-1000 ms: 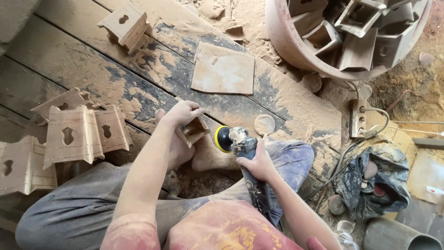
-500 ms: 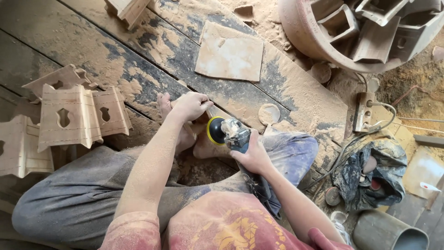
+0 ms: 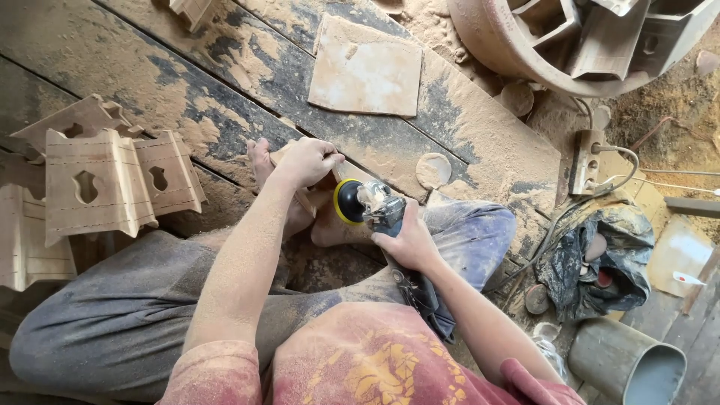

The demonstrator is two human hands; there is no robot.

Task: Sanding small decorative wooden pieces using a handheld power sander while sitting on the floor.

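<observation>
One sander, one workpiece, two hands at work on a dusty plank floor.

A round tub (image 3: 517, 64) holds several carved wooden pieces; about four more wooden pieces (image 3: 97, 184) stack at left, one flat board (image 3: 367, 67) lies ahead. The right hand (image 3: 409, 240) grips the yellow-padded sander (image 3: 360, 202); the left hand (image 3: 307, 161) clasps a small wooden block (image 3: 304, 196) against the feet.

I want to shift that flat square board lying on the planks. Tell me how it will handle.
The board looks thin and flat, so probably light and fairly stiff. It lies flush on the planks, so getting an edge up may be fiddly. Its sawdust coat likely makes it slippery.
</observation>
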